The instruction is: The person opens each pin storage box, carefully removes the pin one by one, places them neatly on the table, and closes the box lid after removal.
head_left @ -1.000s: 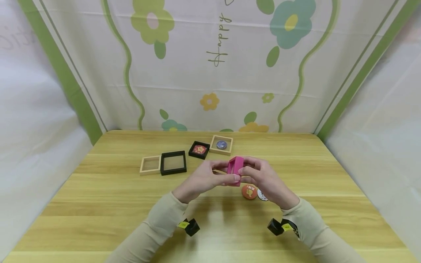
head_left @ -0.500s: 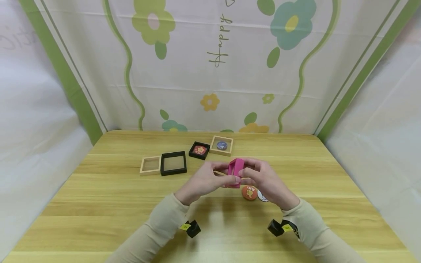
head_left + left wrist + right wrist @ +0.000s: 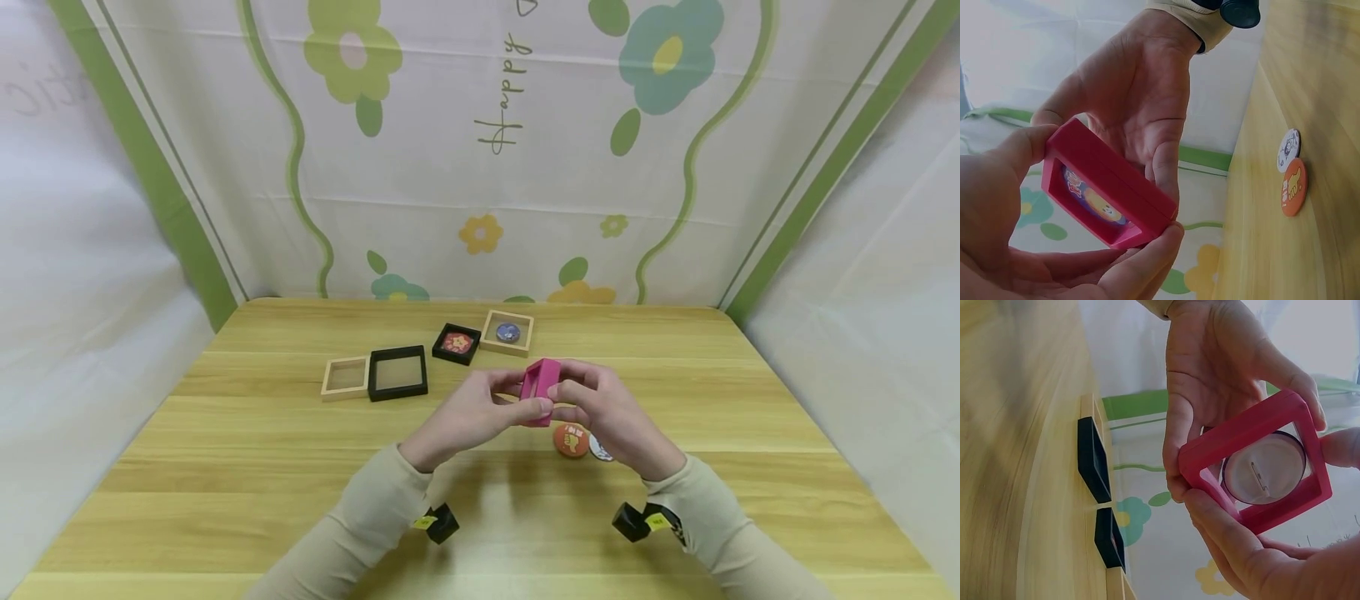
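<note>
Both the left hand (image 3: pixel 471 414) and right hand (image 3: pixel 611 418), in the head view, pinch a pink frame (image 3: pixel 551 379) between them. The left wrist view shows a printed badge (image 3: pixel 1104 205) inside; the frame looks light and stiff. The right wrist view shows the badge's pin (image 3: pixel 1259 478); the rim (image 3: pixel 1241 433) seems the safer hold, the middle probably fragile.

I read "Happy" sideways on the flowered cloth (image 3: pixel 420 158); lettering on the framed badge (image 3: pixel 1095 200) and orange badge (image 3: pixel 1294 187) is unclear.
</note>
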{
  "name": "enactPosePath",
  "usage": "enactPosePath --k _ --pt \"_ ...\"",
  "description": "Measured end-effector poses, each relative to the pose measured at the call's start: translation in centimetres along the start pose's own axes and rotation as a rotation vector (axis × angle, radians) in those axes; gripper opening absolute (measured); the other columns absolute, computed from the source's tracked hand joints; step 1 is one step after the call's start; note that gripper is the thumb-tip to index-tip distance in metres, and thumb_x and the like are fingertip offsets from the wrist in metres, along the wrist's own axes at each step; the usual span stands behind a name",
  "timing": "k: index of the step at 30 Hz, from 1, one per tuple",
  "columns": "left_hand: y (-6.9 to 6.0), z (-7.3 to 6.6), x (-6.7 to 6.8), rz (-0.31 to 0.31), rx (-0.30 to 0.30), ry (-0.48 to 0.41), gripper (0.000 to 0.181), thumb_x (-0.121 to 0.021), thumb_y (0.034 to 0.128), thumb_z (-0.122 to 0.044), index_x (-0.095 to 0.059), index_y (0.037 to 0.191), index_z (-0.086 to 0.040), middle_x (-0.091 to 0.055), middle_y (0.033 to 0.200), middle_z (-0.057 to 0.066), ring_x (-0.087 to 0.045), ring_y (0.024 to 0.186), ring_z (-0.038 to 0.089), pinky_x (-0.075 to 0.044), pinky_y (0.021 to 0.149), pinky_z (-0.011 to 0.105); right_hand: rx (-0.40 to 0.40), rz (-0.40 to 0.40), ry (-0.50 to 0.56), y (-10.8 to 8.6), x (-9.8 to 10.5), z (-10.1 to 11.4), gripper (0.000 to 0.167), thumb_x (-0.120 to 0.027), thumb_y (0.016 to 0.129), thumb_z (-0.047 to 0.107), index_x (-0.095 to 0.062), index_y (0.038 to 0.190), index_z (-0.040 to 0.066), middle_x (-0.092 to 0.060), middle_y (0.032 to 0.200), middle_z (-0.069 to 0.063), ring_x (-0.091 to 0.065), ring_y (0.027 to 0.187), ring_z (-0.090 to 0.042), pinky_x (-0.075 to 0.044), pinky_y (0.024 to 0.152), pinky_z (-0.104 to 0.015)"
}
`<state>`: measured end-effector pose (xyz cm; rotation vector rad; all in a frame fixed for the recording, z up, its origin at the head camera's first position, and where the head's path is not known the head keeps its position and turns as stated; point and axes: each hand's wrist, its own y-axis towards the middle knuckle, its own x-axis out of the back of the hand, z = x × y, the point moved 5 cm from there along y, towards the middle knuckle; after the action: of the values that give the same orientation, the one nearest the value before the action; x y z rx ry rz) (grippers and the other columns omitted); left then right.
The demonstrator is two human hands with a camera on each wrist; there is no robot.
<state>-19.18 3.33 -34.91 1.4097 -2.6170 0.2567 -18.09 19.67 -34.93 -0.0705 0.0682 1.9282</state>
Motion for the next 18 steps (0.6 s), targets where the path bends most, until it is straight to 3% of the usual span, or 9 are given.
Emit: enactPosePath --k 11,18 --pt "0.04 -0.03 0.08 -0.057 -0.040 -0.020 0.066 -0.081 0.0835 -0.035 -0.058 0.134 0.001 -0.069 0.114 0.007 -0.068 0.095 0.015 -0.054 0.082 0.032 0.011 -0.012 0.028 0.06 -0.18 -0.23 0.052 -0.056 0.086 0.001 -0.043 0.134 -0.016 -0.049 0.129 -0.030 -0.060 0.105 -0.029 -0.052 0.089 -0.041" --pt "0.00 0.16 0.08 -0.075 -0.021 0.000 0.068 -0.083 0.0804 -0.034 -0.059 0.134 -0.001 -0.070 0.111 0.006 -0.069 0.093 0.012 -0.055 0.079 0.031 -0.008 -0.007 0.012 -0.01 -0.24 -0.46 0.053 -0.054 0.086 -0.001 -0.044 0.135 -0.015 -0.051 0.127 -0.030 -0.059 0.107 -0.030 -0.052 0.090 -0.040"
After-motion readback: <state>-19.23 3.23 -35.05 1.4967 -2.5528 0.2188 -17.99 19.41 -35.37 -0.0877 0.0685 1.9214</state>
